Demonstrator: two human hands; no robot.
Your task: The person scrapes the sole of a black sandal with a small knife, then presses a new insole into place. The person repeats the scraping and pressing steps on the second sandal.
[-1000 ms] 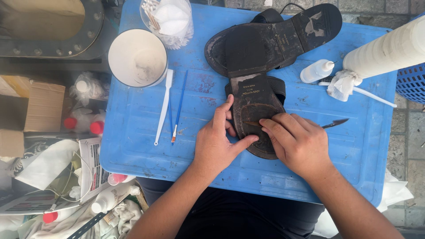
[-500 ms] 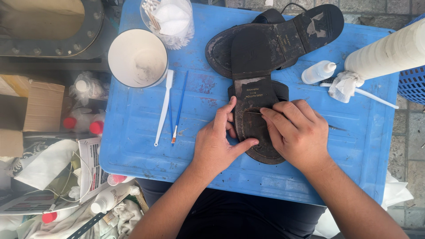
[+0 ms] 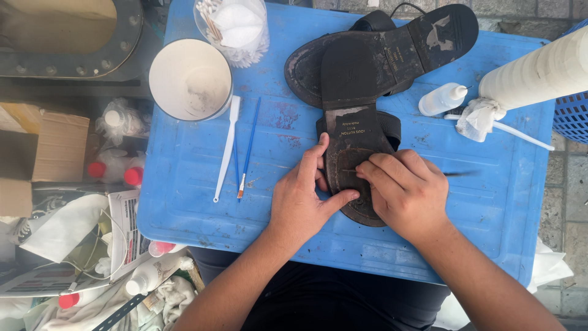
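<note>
A dark worn sandal (image 3: pixel 352 144) lies sole up on a blue plastic top (image 3: pixel 196 202). My left hand (image 3: pixel 300 202) holds it at its left edge, thumb on the sole and forefinger along the side. Over the right half of the sole, my right hand (image 3: pixel 404 193) is closed around a thin dark tool (image 3: pixel 460 173). Only the tool's end shows, sticking out to the right, and the fingertips press on the sole. A second dark sandal (image 3: pixel 367 55) lies sole up just beyond, overlapping the first.
A white cup (image 3: pixel 190 79), a jar of cotton swabs (image 3: pixel 236 27), a white brush (image 3: pixel 226 150) and a blue brush (image 3: pixel 248 147) lie left. A small white bottle (image 3: pixel 441 99), a white roll (image 3: pixel 539 70) and a blue basket (image 3: pixel 572 113) are right. Red-capped bottles (image 3: pixel 122 168) and papers clutter the floor left.
My right hand has shifted back and forth a little over the sole with the tool. The sandal has turned slightly straighter under my left hand.
</note>
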